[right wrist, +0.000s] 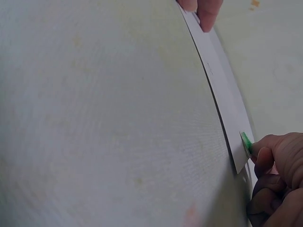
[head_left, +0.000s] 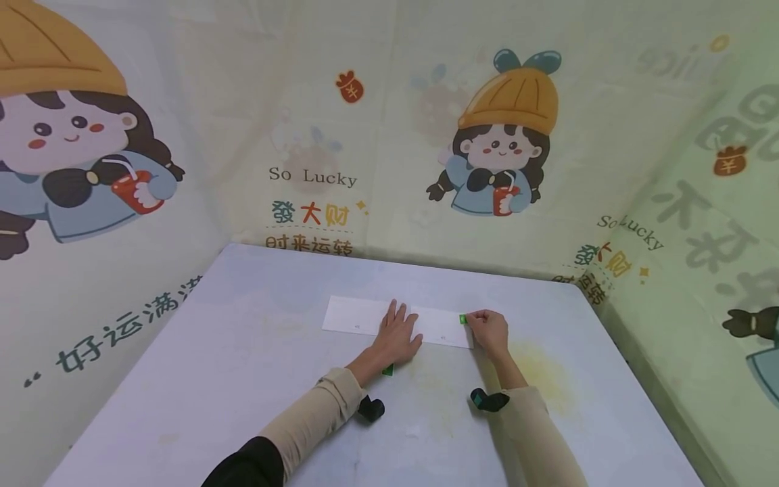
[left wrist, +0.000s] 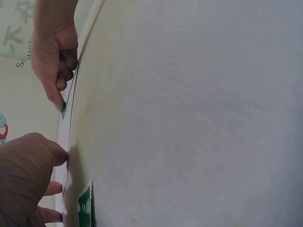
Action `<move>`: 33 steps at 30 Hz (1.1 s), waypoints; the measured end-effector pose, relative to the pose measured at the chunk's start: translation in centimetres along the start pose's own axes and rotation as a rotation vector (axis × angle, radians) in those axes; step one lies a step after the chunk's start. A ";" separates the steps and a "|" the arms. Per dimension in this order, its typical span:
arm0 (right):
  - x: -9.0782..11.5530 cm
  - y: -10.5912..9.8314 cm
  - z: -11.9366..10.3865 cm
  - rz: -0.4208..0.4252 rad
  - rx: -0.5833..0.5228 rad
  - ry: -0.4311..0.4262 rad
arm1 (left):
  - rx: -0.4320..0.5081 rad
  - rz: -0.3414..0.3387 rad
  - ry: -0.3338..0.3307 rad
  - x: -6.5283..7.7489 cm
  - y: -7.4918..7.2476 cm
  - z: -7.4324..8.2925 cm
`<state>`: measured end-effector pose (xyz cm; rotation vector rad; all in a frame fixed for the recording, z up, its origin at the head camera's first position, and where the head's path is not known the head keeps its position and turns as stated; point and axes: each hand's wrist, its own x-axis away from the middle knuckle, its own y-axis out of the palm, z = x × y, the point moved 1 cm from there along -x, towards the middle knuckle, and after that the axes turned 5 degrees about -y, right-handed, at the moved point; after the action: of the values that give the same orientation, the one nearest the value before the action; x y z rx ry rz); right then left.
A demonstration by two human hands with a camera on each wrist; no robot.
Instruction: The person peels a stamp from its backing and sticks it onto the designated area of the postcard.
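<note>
A long white paper strip [head_left: 438,326] lies crosswise on the table, with small marks along its near edge. My left hand [head_left: 398,337] rests on the middle of it, fingers spread. At the strip's right end, my right hand [head_left: 490,331] pinches a small flat green piece [head_left: 463,318] between thumb and finger. In the right wrist view this green piece [right wrist: 246,142] stands tilted against the paper, near the end corner. A second green piece [left wrist: 85,208], with a zigzag edge, lies on the table below my left hand; the head view shows it partly hidden by the wrist.
The white table [head_left: 274,406] ends at a printed cloth wall [head_left: 389,135] at the back, with more cloth on both sides. A black wrist camera [head_left: 370,408] sits under the left sleeve, another black camera [head_left: 489,400] beside the right sleeve.
</note>
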<state>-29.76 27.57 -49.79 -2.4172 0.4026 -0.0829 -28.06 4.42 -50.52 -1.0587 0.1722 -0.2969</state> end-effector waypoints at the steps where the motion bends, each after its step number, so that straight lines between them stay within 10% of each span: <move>1: 0.1 0.0 0.1 0.005 0.009 -0.006 | -0.002 -0.003 -0.001 0.0 0.1 0.0; 33: 0.3 0.5 -0.3 0.084 0.106 -0.040 | -0.040 -0.002 -0.003 -0.1 0.2 0.3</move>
<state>-29.63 26.99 -49.89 -2.2907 0.4689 -0.0190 -28.02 4.76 -50.58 -1.0986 0.1748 -0.2949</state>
